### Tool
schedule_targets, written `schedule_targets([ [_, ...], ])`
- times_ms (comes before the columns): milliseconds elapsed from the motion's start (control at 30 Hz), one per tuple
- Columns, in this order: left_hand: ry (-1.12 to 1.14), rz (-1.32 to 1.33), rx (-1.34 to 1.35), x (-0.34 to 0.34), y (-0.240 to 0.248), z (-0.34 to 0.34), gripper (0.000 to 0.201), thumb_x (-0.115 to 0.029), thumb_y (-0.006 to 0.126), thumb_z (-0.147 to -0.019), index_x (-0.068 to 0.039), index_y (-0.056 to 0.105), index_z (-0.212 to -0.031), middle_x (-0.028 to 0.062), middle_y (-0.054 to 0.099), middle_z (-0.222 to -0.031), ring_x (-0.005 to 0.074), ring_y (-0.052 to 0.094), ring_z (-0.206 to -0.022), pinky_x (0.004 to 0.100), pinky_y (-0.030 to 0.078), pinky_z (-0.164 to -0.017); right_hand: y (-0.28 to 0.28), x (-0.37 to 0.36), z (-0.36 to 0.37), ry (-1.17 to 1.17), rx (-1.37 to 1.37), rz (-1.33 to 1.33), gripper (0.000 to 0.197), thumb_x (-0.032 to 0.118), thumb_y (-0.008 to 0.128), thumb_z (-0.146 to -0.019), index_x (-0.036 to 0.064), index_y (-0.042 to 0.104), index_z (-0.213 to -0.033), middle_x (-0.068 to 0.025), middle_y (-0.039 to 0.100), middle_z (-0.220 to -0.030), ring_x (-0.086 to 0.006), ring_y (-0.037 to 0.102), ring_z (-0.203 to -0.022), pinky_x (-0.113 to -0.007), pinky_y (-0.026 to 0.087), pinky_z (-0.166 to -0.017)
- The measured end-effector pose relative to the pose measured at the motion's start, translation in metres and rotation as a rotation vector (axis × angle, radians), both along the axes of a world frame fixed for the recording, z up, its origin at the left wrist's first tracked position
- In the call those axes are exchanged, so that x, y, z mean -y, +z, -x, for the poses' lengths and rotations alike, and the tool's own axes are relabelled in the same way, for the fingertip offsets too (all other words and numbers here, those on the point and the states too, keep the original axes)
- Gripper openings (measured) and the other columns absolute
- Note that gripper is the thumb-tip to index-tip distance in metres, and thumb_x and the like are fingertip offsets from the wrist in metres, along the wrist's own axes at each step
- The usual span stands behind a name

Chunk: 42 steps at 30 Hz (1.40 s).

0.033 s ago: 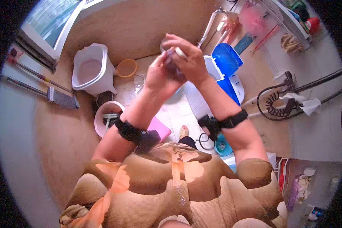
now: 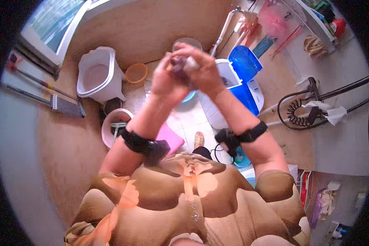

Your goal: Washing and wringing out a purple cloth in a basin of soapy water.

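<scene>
My left hand (image 2: 165, 82) and my right hand (image 2: 205, 69) are raised together in front of me, well above the floor. Between them is a dark purple crumpled cloth (image 2: 179, 70), gripped from both sides. A small whitish piece (image 2: 191, 62) shows at my right hand's fingers; blur hides what it is. Both hands are closed around the cloth, with the right fingers reaching over its top. Below them, part of a light-blue basin (image 2: 189, 96) is visible. A clear round tub (image 2: 187, 42) stands just beyond my fingers.
Right of my hands stands a white and blue washing machine (image 2: 247, 96), its blue lid (image 2: 244, 59) raised. At left are a white tub (image 2: 115, 82), an orange basin (image 2: 136, 73) and a pink bucket (image 2: 106, 131). A pink stool (image 2: 173, 138) is below my left forearm.
My hands have drawn closer together and shifted slightly left, with the cloth between them. More of the clear round tub and the light-blue basin now shows.
</scene>
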<state>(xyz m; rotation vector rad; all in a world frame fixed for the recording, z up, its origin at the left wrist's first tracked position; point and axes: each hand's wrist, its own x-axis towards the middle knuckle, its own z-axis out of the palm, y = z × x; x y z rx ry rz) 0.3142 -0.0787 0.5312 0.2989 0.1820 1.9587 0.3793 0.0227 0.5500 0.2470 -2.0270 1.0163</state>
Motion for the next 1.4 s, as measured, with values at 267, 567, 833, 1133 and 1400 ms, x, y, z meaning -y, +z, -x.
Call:
schedule_targets([
  [267,0.122,0.218,-0.016,-0.051,0.004,0.019,0.046,-0.040,0.037,-0.090,-0.011,0.044,-0.125,0.0114,0.046,-0.127,0.0265,0.042,-0.120,0.0444,0.030,-0.104,-0.014,-0.056,0.060,0.032,-0.102,0.039,0.026,0.008,0.055,-0.069,0.0139,0.067,-0.091,-0.0122,0.063,-0.105,-0.0287,0.057,-0.105,-0.036,0.042,-0.094],
  [567,0.264,0.269,-0.020,-0.142,-0.001,0.048,0.032,-0.037,0.040,-0.091,-0.013,0.055,-0.105,0.0058,0.058,-0.107,0.0219,0.052,-0.105,0.0393,0.043,-0.090,-0.011,-0.159,0.103,0.240,-0.034,0.078,0.026,0.008,0.059,-0.071,0.0118,0.066,-0.096,-0.0138,0.060,-0.111,-0.0266,0.057,-0.106,-0.033,0.044,-0.089],
  [833,0.489,0.197,-0.265,-0.168,-0.014,0.061,0.049,-0.046,0.037,-0.090,-0.012,0.043,-0.125,0.0087,0.048,-0.126,0.0288,0.046,-0.115,0.0465,0.032,-0.101,-0.007,-0.176,0.113,0.318,-0.025,0.031,0.032,-0.002,0.058,-0.070,0.0069,0.064,-0.101,-0.0115,0.061,-0.111,-0.0201,0.053,-0.110,-0.030,0.040,-0.094],
  [1133,0.261,-0.007,-0.103,-0.169,-0.018,0.065,0.051,-0.045,0.032,-0.091,-0.011,0.042,-0.127,0.0104,0.048,-0.126,0.0276,0.044,-0.119,0.0459,0.034,-0.100,-0.009,-0.182,0.117,0.336,-0.052,0.074,0.029,0.000,0.057,-0.072,0.0096,0.064,-0.098,-0.0109,0.063,-0.104,-0.0255,0.056,-0.106,-0.033,0.042,-0.093],
  [1400,0.239,0.167,0.006,-0.193,-0.018,0.082,0.066,-0.060,0.036,-0.085,-0.009,0.040,-0.127,0.0137,0.040,-0.132,0.0409,0.041,-0.117,0.0538,0.036,-0.095,-0.025,-0.182,0.096,0.176,0.024,-0.150,0.031,0.006,0.057,-0.074,0.0095,0.063,-0.105,-0.0118,0.059,-0.114,-0.0257,0.052,-0.111,-0.038,0.033,-0.101],
])
